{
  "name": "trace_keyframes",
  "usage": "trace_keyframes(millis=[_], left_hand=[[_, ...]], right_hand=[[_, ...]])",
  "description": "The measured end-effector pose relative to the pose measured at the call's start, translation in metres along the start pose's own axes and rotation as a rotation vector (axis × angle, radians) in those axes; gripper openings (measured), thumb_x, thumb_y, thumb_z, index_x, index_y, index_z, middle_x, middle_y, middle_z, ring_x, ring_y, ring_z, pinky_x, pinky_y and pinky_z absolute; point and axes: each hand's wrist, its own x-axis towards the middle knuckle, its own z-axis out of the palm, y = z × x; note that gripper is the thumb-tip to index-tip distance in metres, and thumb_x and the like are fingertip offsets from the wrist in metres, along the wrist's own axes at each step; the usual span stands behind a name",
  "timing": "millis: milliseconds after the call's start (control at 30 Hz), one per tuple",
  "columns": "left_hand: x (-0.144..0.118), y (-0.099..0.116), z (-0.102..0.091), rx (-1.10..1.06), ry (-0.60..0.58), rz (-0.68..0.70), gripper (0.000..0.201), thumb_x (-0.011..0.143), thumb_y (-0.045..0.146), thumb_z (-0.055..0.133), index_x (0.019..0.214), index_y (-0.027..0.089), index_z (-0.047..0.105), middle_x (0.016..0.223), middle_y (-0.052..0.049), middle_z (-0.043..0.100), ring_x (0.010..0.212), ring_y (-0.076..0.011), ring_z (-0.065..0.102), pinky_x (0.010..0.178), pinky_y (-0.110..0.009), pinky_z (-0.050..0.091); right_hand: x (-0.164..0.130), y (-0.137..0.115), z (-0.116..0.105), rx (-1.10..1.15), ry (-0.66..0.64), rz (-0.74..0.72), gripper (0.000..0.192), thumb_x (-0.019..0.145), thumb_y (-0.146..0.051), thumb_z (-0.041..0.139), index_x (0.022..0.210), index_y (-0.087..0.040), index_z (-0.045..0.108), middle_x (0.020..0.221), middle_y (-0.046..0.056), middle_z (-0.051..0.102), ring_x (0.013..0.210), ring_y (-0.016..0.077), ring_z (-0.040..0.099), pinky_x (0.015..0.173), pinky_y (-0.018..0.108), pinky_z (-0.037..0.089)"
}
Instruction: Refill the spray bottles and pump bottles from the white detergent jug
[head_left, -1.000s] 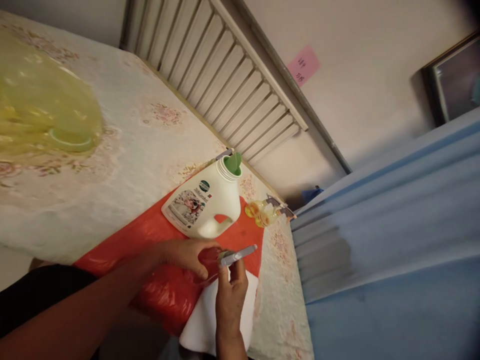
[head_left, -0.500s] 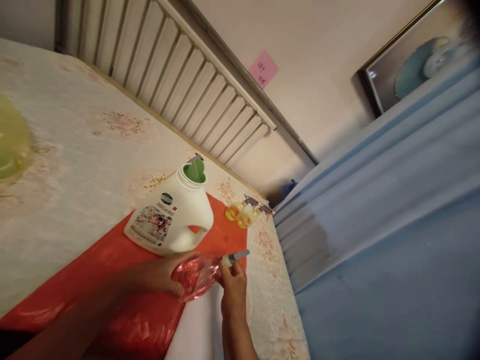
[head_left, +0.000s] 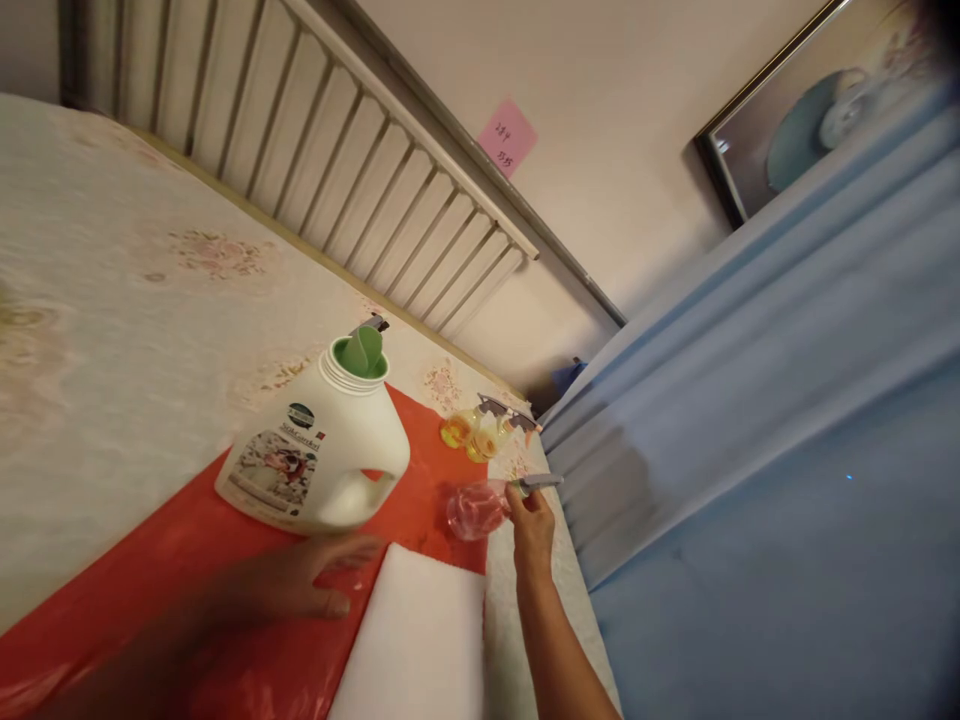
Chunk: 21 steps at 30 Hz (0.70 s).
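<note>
Gripped in my right hand [head_left: 531,520] is a small clear spray bottle [head_left: 480,508], held by its grey trigger head [head_left: 534,484], with my fingers closed around the neck. Its body looks pinkish against the red plastic sheet [head_left: 187,600] beneath it and hangs just above the sheet's far right corner. My left hand [head_left: 315,585] lies blurred and flat on the red sheet, fingers spread and holding nothing, just in front of the white detergent jug [head_left: 319,450] and beside the white foam block [head_left: 416,640].

The jug stands on the red sheet with its cap off; a green pouring spout [head_left: 364,352] shows in the open neck, and a printed label [head_left: 274,465] faces me. Its handle points toward the spray bottle, and the 2 are near but apart.

Just beyond the held bottle, 2 small bottles of yellow-orange liquid [head_left: 472,432] with grey trigger heads lie at the far edge of the red sheet, near the table corner.

A pale floral tablecloth [head_left: 135,290] covers the table under the red sheet. Behind the table runs a white ribbed radiator [head_left: 337,170]; above it a pink sticky note [head_left: 507,136] is stuck to the wall. Blue fabric [head_left: 765,420] fills the right side, with a framed picture [head_left: 787,130] partly seen above it.
</note>
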Motion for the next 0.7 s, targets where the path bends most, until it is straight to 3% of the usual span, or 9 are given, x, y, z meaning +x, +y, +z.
trace_keyframes(millis=[200, 367, 567, 700], left_hand=[[0.002, -0.006, -0.001, -0.115, -0.001, 0.066, 0.070, 0.082, 0.046, 0.069, 0.144, 0.033, 0.040, 0.152, 0.000, 0.047, 0.139, -0.0288, 0.040, 0.112, -0.038, 0.036], [0.003, -0.004, -0.003, -0.133, -0.010, 0.065, 0.067, 0.081, 0.051, 0.066, 0.142, 0.038, 0.041, 0.151, 0.003, 0.048, 0.137, -0.0297, 0.043, 0.112, -0.039, 0.037], [0.004, -0.007, -0.002, -0.144, 0.003, 0.051, 0.075, 0.075, 0.051, 0.073, 0.141, 0.038, 0.042, 0.151, -0.001, 0.047, 0.137, -0.0301, 0.043, 0.112, -0.045, 0.035], [0.004, -0.008, -0.002, -0.142, -0.007, 0.061, 0.074, 0.076, 0.050, 0.073, 0.142, 0.035, 0.042, 0.152, -0.003, 0.047, 0.137, -0.0301, 0.043, 0.112, -0.045, 0.035]], right_hand=[[0.054, 0.024, 0.014, -0.252, 0.030, 0.015, 0.024, 0.076, -0.040, 0.070, 0.080, -0.016, 0.071, 0.067, -0.002, 0.065, 0.064, 0.0171, 0.060, 0.062, 0.028, 0.047], [0.083, 0.032, 0.031, -0.358, -0.012, 0.081, 0.028, 0.095, -0.034, 0.061, 0.116, -0.016, 0.061, 0.116, 0.007, 0.064, 0.097, 0.0208, 0.065, 0.083, 0.040, 0.056], [0.083, 0.033, 0.047, -0.326, 0.000, 0.089, 0.032, 0.095, -0.033, 0.060, 0.123, -0.017, 0.058, 0.123, 0.008, 0.061, 0.103, 0.0228, 0.064, 0.086, 0.043, 0.055], [0.071, 0.024, 0.046, -0.246, 0.035, 0.062, 0.032, 0.095, -0.033, 0.060, 0.123, -0.017, 0.058, 0.124, 0.008, 0.061, 0.103, 0.0228, 0.064, 0.087, 0.043, 0.055]])
